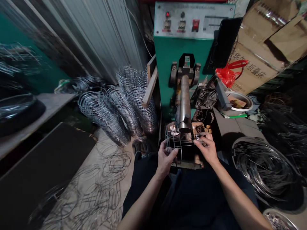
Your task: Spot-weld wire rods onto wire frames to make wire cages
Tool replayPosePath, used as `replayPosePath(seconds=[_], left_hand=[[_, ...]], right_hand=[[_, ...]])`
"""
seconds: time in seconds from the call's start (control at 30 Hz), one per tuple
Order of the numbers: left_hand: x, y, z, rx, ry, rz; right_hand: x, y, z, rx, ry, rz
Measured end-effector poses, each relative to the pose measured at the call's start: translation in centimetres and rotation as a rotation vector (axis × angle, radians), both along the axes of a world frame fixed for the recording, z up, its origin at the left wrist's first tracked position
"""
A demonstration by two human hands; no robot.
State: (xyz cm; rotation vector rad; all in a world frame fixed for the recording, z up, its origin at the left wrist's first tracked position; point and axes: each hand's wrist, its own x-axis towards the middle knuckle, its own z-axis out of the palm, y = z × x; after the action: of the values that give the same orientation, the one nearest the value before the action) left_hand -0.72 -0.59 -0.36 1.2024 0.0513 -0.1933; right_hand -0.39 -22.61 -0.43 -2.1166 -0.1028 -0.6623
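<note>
Just under the end of a thick metal cylinder [185, 99] that juts out of the green machine [163, 51], a wire frame [181, 147] of thin, shiny rods is held between my hands. My left hand [165, 158] grips its left end, with the thumb along a curved wire. The right hand [207, 148] pinches the wires at the other end between thumb and fingers. Part of the frame is hidden by my fingers, and its thin wires blend with the clutter beneath.
Tall stacks of wire rings [103, 115] lean left of the machine. Loose wire pieces [96, 188] cover the floor. On the right stand a tub of wire rings [263, 166], a metal bowl [249, 103] and cardboard boxes [256, 64]. A wooden bar [150, 89] sticks out beside the machine.
</note>
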Motion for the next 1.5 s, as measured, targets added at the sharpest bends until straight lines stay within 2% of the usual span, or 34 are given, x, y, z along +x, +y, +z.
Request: replayPosePath(seconds=[0.43, 0.57, 0.77, 1.07, 1.23, 1.37, 1.5], left_hand=[[0.8, -0.5, -0.4, -0.022, 0.016, 0.037], [0.9, -0.6, 0.0, -0.03, 0.013, 0.049], [1.1, -0.8, 0.4, -0.06, 0.011, 0.031], [1.7, -1.0, 0.0, -0.063, 0.044, 0.01], [1.9, -1.0, 0.1, -0.031, 0.037, 0.01], [1.1, -1.0, 0.3, -0.032, 0.018, 0.001], [-1.3, -0.3, 0.1, -0.063, 0.058, -0.008]], right_hand=[[1.7, -0.6, -0.2, -0.001, 0.027, 0.02], [2.0, -0.6, 0.1, 0.001, 0.012, 0.03], [2.2, -1.0, 0.3, -0.005, 0.022, 0.031], [2.5, -1.4, -0.1, -0.025, 0.016, 0.017], [2.5, -1.2, 0.4, -0.016, 0.018, 0.003], [1.6, -0.9, 1.2, 0.014, 0.031, 0.008], [-1.2, -1.8, 1.3, 0.216, 0.096, -0.015]])
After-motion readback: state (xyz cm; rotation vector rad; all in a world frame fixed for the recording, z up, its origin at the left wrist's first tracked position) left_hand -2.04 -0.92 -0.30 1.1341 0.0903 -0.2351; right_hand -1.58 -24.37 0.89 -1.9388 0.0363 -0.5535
